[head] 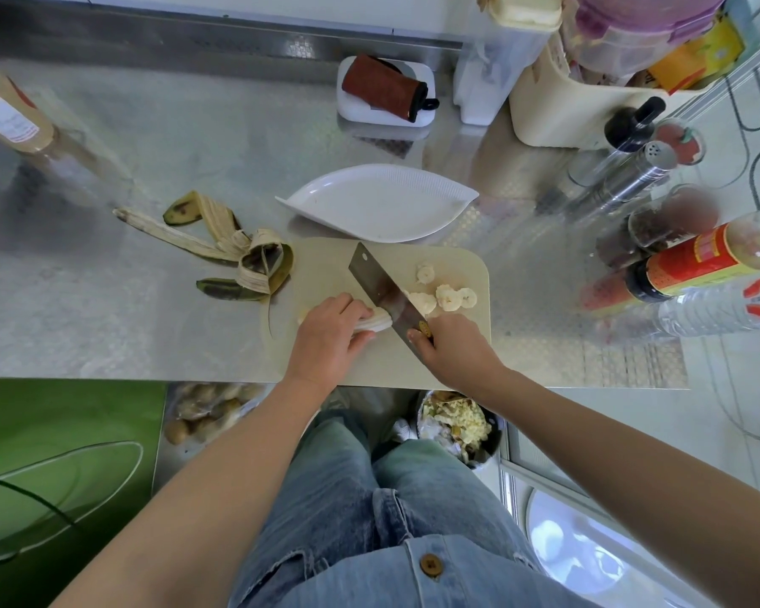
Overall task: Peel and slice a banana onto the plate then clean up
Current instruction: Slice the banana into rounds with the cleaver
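A peeled banana (376, 321) lies on the beige cutting board (321, 256), pinned down by my left hand (330, 333). My right hand (450, 348) grips the handle of a cleaver (378, 287), whose blade stands on the banana's cut end. Several banana slices (446, 296) lie on the board to the right of the blade. The white leaf-shaped plate (369, 204) sits just behind the board with nothing on it. The banana peel (233, 252) is spread on the steel counter to the left of the board.
Bottles and spice jars (676, 256) crowd the counter's right side. A white dish with a brown cloth (385, 87) stands at the back. A bottle (5, 111) lies at far left. Under the counter edge are a bin of scraps (457, 423) and potatoes (207, 410).
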A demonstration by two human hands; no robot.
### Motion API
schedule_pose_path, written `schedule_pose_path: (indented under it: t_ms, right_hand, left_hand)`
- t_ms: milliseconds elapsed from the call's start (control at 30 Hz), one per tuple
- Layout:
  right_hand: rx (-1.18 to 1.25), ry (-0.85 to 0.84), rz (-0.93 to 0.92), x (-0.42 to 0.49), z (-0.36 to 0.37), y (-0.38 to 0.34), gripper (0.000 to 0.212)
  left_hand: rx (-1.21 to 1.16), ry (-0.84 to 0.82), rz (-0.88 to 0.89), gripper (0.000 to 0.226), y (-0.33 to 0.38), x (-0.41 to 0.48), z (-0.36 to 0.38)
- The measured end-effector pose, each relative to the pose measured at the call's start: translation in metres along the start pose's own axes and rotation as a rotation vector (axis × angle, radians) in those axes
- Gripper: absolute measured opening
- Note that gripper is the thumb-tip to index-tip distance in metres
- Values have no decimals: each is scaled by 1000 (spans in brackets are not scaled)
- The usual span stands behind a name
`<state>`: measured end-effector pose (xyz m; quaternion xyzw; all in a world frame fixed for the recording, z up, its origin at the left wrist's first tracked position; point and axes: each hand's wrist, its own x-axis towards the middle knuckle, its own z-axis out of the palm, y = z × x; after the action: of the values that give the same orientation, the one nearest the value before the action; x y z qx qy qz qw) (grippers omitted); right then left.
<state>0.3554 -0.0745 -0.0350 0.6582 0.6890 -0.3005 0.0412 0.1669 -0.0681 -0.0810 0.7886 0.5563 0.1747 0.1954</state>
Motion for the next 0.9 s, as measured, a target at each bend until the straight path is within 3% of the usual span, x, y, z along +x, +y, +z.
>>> schedule_pose_path:
  t_ms: [467,700,900]
  right_hand:
    - [77,58,-22,-2,-12,1,48]
    - [32,15,-27,-6,-13,2,32]
    - [15,-7,4,-2,-1,0,46]
  left_hand:
    - [-3,5,4,27,-1,0,0]
    - [-1,1,2,28,-1,1,0]
    - [4,8,-3,28,0,0,1]
